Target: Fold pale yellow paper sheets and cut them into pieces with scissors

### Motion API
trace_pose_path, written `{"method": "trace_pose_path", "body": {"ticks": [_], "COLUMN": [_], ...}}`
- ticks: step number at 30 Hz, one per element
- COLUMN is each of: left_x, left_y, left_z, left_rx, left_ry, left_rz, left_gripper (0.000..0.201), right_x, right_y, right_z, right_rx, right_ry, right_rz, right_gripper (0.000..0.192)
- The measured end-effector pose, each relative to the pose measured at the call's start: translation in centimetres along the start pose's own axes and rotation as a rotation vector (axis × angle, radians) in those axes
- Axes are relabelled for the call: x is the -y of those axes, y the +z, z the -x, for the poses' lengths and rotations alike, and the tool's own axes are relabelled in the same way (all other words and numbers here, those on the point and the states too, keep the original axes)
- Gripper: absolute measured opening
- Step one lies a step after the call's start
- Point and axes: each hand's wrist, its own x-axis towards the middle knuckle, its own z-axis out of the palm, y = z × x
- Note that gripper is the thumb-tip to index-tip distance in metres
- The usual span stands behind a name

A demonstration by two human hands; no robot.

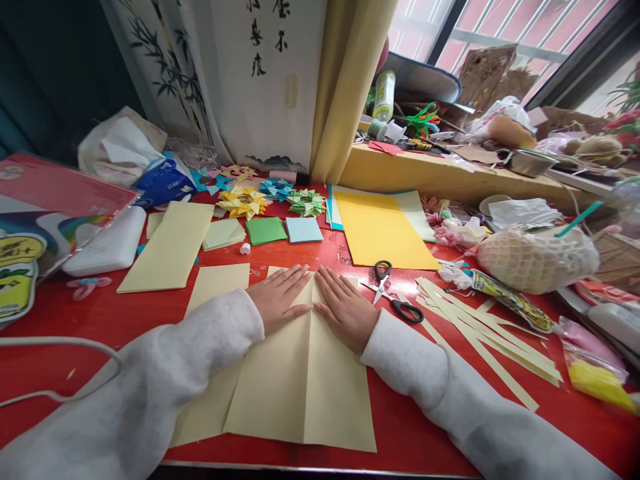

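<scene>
Red desk [100, 313]. Pale yellow sheet [300, 387] lies at the near edge, centre crease toward the viewer, top corners folded in. Left hand [278, 298] and right hand [345, 308] lie flat, fingers spread, pressing those flaps; nothing pinched. Judged step: creasing corners; next calls for firm strokes along each fold. One pair of scissors [393, 293] just right; three folded stars [273, 198] behind.

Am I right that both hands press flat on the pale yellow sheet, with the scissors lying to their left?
Not quite. In the head view, the left hand and right hand do press flat on the pale yellow sheet, but the scissors lie to their right.
</scene>
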Motion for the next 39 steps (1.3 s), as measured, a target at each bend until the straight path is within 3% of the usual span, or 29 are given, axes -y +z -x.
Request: {"method": "trace_pose_path", "body": {"ticks": [3, 10, 14, 17, 19, 22, 26, 29, 32, 34, 39], "left_x": [0.0, 1.0, 0.8, 0.7, 0.8, 0.9, 0.9, 0.9, 0.8, 0.7, 0.0], "left_y": [-0.1, -1.9, -2.9, -3.4, -3.6, -3.2, -1.8, -0.6, 0.4, 0.6, 0.4], "left_z": [0.1, -0.2, -0.3, -0.3, -0.4, -0.7, -0.9, -0.8, -0.6, -0.5, -0.3], "left_rx": [0.012, -0.099, -0.001, 0.045, -0.045, -0.273, -0.459, -0.347, -0.108, -0.018, 0.003], "left_ry": [-0.023, -0.170, -0.270, -0.233, -0.221, -0.274, -0.208, -0.098, -0.061, -0.068, -0.112], "left_rz": [0.012, 0.047, 0.202, 0.391, 0.525, 0.572, 0.196, -0.069, -0.055, -0.023, -0.017], "left_gripper": [0.067, 0.072, 0.052, 0.031, 0.025, 0.022, 0.040, 0.054, 0.066, 0.069, 0.069], "right_x": [-0.3, -0.7, -0.9, -0.8, -0.6, -0.3, -0.6, -1.0, -1.0, -0.8, -0.3], "right_y": [0.1, -0.1, 0.0, -0.5, -1.2, -2.1, -1.5, -0.4, 0.1, 0.1, 0.2], "right_z": [-0.1, -0.3, -0.3, -0.2, -0.1, 0.0, 0.0, -0.2, -0.5, -0.7, -0.8], "right_rx": [0.001, -0.044, -0.016, -0.052, -0.139, -0.201, -0.048, 0.022, 0.021, 0.006, -0.008], "right_ry": [-0.017, -0.044, -0.072, -0.090, -0.086, -0.094, -0.136, -0.088, -0.046, -0.022, 0.026], "right_rz": [-0.008, -0.106, -0.131, -0.093, -0.037, 0.007, -0.020, -0.018, -0.008, -0.003, 0.019], "right_gripper": [0.054, 0.063, 0.068, 0.071, 0.069, 0.065, 0.066, 0.065, 0.062, 0.058, 0.053]}}
